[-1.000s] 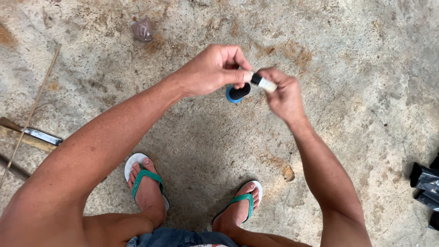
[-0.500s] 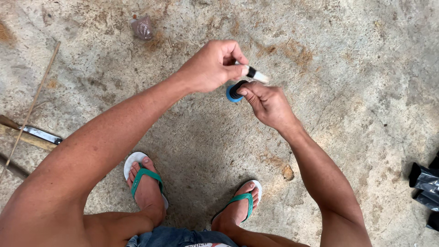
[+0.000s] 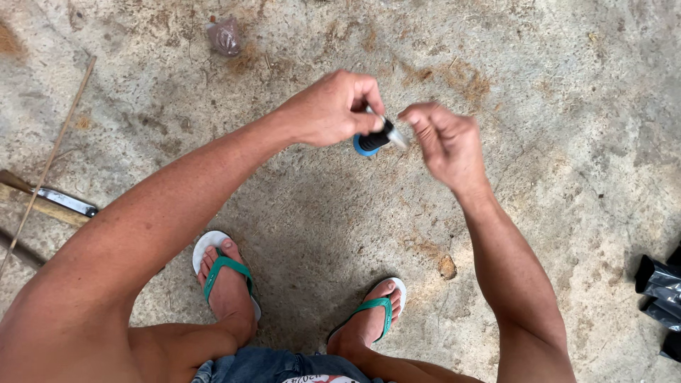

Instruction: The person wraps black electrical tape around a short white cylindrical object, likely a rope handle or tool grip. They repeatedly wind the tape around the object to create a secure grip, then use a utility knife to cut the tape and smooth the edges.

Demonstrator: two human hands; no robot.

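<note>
Gripping a half-hidden black-and-blue tool, the left hand stays closed; right hand hovers loosely open.

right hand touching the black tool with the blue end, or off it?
Cannot tell. In the head view the right hand has its fingertips right by the tip of the small black tool that the left hand grips; motion blur hides any gap.

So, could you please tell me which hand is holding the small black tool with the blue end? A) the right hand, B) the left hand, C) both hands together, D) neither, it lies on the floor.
B: the left hand is closed around the small black tool with the blue end, while the right hand is beside it with fingers loose, not gripping it.
</note>
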